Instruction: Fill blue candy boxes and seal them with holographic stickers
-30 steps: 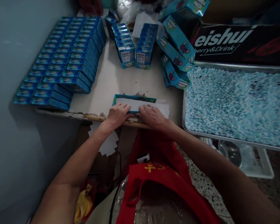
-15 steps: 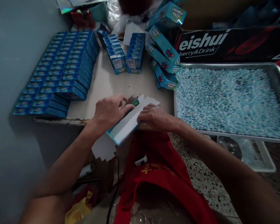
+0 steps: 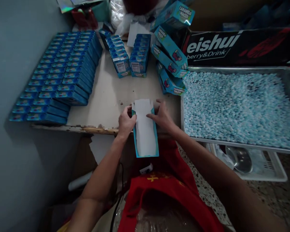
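Observation:
A blue cardboard box (image 3: 146, 135), its white inside facing up, lies across the table's front edge, with its near end out over my lap. My left hand (image 3: 127, 122) is closed on its left side near the far end, thumb on the inner edge. On the opposite side, my right hand (image 3: 163, 116) grips the right edge with the thumb on the white inside; some of its fingers are hidden behind the cardboard. White flaps stick up at the far end between both hands.
Rows of blue boxes (image 3: 58, 71) stand at the left. Two short rows (image 3: 139, 56) and a heap of open boxes (image 3: 172, 72) are farther back. A metal tray (image 3: 182, 112) of blue-white candies (image 3: 236, 109) is at the right, before a black carton (image 3: 212, 48).
The box has turned from a slant to nearly straight toward me, and its inside has spread wider. My left hand has moved right to its side; my right hand has shifted slightly right.

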A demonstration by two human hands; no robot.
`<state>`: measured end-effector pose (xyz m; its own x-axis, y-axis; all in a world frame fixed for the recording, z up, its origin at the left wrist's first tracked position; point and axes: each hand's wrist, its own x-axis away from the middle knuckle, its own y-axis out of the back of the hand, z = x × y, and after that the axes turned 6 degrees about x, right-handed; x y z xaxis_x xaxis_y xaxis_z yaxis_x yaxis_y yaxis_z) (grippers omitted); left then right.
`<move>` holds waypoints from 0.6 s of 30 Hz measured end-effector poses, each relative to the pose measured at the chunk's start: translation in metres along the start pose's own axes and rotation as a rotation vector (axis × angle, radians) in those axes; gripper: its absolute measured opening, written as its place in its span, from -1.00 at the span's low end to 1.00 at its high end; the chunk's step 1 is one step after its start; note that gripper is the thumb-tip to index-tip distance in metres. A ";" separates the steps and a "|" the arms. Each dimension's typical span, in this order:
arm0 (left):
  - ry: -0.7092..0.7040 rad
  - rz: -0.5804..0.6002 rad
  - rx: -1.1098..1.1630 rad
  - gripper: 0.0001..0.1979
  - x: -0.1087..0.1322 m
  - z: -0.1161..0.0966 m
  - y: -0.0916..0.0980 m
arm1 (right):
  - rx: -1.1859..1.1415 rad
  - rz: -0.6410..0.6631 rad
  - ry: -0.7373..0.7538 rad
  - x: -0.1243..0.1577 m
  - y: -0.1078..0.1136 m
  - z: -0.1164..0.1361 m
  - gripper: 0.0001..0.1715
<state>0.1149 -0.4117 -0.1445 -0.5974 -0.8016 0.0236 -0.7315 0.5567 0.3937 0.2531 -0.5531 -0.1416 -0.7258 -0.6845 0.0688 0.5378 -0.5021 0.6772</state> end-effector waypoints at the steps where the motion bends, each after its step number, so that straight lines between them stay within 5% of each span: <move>1: -0.016 -0.024 -0.033 -0.61 0.000 -0.001 -0.002 | 0.011 0.011 -0.025 -0.004 -0.005 0.002 -0.30; 5: -0.080 -0.153 -0.139 -0.56 0.000 -0.002 -0.013 | 0.033 -0.008 -0.021 -0.001 -0.014 0.011 -0.37; 11: -0.056 -0.111 -0.152 -0.45 -0.007 0.000 -0.019 | 0.482 0.094 -0.005 0.017 -0.004 0.049 -0.40; 15: 0.020 -0.092 -0.077 -0.65 -0.019 0.002 -0.013 | 0.672 0.182 0.071 0.021 0.001 0.067 -0.48; 18: 0.070 -0.152 0.078 -0.74 -0.020 0.002 -0.011 | 0.631 0.182 0.067 0.017 0.001 0.056 -0.49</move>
<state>0.1342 -0.4015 -0.1515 -0.4558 -0.8894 0.0339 -0.8364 0.4410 0.3255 0.2176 -0.5360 -0.0989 -0.6079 -0.7707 0.1910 0.2798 0.0172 0.9599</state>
